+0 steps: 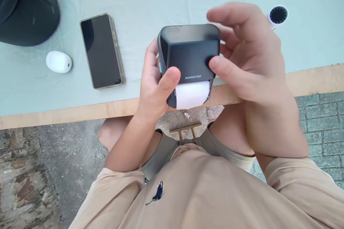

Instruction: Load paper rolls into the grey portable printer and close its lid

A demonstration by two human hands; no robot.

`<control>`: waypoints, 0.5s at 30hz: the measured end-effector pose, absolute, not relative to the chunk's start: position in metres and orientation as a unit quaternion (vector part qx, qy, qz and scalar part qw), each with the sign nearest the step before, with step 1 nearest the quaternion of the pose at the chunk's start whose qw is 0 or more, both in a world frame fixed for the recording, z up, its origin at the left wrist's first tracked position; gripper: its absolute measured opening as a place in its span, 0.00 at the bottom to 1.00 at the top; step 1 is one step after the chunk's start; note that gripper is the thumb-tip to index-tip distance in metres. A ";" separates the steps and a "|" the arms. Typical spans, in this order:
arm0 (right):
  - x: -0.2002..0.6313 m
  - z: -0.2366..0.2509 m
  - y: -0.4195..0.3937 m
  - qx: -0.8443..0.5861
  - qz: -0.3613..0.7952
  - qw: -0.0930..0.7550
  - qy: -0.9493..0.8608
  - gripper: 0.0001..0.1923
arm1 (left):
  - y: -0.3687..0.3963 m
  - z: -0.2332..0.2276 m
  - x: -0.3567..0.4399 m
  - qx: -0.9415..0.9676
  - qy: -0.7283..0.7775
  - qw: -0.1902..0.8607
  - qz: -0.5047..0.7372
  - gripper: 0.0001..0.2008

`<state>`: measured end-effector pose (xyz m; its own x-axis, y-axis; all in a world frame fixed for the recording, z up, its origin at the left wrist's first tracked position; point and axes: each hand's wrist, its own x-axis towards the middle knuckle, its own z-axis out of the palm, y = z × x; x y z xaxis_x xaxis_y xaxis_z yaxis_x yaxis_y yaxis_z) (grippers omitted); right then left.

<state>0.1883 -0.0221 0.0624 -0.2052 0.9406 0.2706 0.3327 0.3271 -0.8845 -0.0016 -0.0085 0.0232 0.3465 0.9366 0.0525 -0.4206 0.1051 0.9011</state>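
A black label printer (195, 52) with NIIMBOT lettering is held above the table's front edge, and white label paper (192, 94) sticks out of its lower end. My left hand (158, 82) grips the printer's left side, its thumb on the front edge and its fingers partly hidden behind. At the right side is my right hand (247, 50), slightly blurred, with thumb and fingers apart. Its thumb tip is at the printer's right edge; whether it touches cannot be made out. The index finger stands clear of the casing.
A smartphone (102, 52) lies left of the printer, beside a small white rounded case (58, 62). A black zippered bag (29, 10) stands at the back left. Behind my right hand is a white object with a round dark face (278, 14). A pale cloth (139, 0) covers the wooden-edged table.
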 end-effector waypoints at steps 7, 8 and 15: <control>0.189 0.063 -0.021 -0.424 0.414 0.410 -0.693 0.19 | -0.011 0.034 0.001 0.465 0.337 0.675 0.464 0.22; 0.189 0.064 -0.020 -0.428 0.414 0.403 -0.696 0.19 | -0.011 0.033 0.001 0.465 0.331 0.676 0.466 0.21; 0.188 0.064 -0.019 -0.443 0.471 0.389 -0.656 0.18 | -0.005 0.029 0.000 0.429 0.292 0.709 0.477 0.21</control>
